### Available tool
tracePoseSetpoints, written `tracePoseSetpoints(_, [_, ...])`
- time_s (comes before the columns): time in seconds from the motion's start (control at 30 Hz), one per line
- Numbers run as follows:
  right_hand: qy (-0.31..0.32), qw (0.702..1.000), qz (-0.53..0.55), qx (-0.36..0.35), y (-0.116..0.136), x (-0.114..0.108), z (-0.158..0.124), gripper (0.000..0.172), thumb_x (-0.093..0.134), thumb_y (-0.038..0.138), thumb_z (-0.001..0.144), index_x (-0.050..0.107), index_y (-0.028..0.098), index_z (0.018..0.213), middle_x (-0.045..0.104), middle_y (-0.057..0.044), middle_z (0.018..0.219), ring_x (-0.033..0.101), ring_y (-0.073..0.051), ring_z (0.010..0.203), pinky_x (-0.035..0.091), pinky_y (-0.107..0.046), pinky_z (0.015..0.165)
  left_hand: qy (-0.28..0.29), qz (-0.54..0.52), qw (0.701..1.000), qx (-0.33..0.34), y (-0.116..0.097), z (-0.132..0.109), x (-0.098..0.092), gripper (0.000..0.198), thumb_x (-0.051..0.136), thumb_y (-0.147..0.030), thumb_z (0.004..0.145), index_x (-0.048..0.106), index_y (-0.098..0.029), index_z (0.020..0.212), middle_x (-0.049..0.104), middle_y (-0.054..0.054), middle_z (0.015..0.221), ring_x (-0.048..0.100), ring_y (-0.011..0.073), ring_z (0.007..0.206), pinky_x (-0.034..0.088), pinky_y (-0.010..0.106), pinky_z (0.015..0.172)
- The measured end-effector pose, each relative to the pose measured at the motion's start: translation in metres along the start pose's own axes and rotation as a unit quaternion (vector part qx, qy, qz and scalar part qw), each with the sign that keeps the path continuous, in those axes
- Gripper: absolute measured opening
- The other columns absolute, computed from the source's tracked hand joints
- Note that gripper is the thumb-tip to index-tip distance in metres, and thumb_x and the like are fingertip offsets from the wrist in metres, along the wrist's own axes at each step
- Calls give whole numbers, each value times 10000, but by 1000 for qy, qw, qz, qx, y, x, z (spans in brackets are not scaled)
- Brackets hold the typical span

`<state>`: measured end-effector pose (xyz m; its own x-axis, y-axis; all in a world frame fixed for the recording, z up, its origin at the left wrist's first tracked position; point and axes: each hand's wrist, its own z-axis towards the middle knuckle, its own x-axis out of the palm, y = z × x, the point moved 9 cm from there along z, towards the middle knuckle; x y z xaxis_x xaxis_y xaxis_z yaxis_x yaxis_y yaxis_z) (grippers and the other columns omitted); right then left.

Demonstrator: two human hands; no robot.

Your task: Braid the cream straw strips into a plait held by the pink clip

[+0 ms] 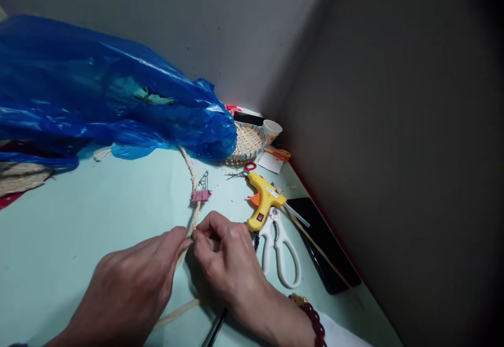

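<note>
A pale braided cord point(189, 165) runs from under the blue plastic bag toward me across the light green tabletop. A pink binder clip point(201, 196) is clamped on it. Below the clip, my left hand point(137, 276) pinches the cord's strands from the left. My right hand point(232, 263) meets it from the right, thumb and forefinger closed on the strands, fingertips nearly touching the left ones. A loose pale strand point(179, 313) shows beneath the hands. The exact crossing of the strands is hidden by the fingers.
A blue plastic bag point(118, 90) lies at the back left. On the right are a woven basket point(250, 139), paper cup point(271, 130), small scissors point(250, 167), yellow glue gun point(265, 200), white-handled shears point(280, 247) and black phone point(331, 268). A grey wall point(386, 142) rises beyond.
</note>
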<state>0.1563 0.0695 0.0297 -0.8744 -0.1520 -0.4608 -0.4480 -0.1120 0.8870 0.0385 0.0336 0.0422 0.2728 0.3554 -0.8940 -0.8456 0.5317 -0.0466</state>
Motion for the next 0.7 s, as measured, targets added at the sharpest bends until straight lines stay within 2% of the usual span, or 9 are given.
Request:
tracePoseSetpoints(0.1, [-4,1000,9,-8,1,-1,-1,150,569,203,900,553,200,752,495,63,610,406,-94,568,292,-222,571,-16,-6,999,-28,0,-2,-5,207,384,-211,1054,581,-257,1012,774,2,788,733,220,627,424,355,594])
tracePoseSetpoints(0.27, [14,997,71,7,-1,3,0,160,559,214,926,602,200,772,564,55,651,462,-98,603,331,-215,585,-14,-133,987,-94,-1,-3,2,287,328,-294,1097,548,-269,915,616,-66,622,620,162,490,423,309,558])
tracePoseSetpoints(0.33, [15,994,108,20,-5,4,2,169,571,213,912,613,193,750,585,46,662,488,-105,623,352,-220,601,-30,-120,989,-77,-4,-3,1,239,346,-271,1091,541,-268,952,618,-74,611,609,155,456,422,297,530])
tracePoseSetpoints(0.4, [13,989,142,37,-8,5,4,164,586,213,886,616,185,727,586,38,657,491,-114,630,362,-230,606,-59,-78,995,-12,-13,-4,-4,177,377,-209,1071,547,-245,1036,690,-52,663,645,150,469,435,286,520])
tracePoseSetpoints(0.5, [16,976,209,55,-11,8,7,154,618,239,851,613,174,711,584,25,654,500,-121,632,379,-241,620,-91,4,994,58,-27,-9,-8,203,432,-120,1018,542,-192,1172,806,34,845,753,183,633,500,295,616])
tracePoseSetpoints(0.6, [34,953,288,87,-14,14,6,172,661,282,824,602,166,711,573,25,636,477,-108,590,367,-236,597,-89,58,993,48,-33,-9,-8,287,437,-29,960,544,-178,1181,817,65,911,766,215,709,511,344,672])
tracePoseSetpoints(0.7, [54,923,359,130,-20,22,3,212,722,324,794,604,162,726,572,31,619,462,-94,563,349,-222,574,-46,77,995,48,-40,-4,-5,346,363,42,921,580,-204,1029,753,20,774,733,209,680,476,355,618])
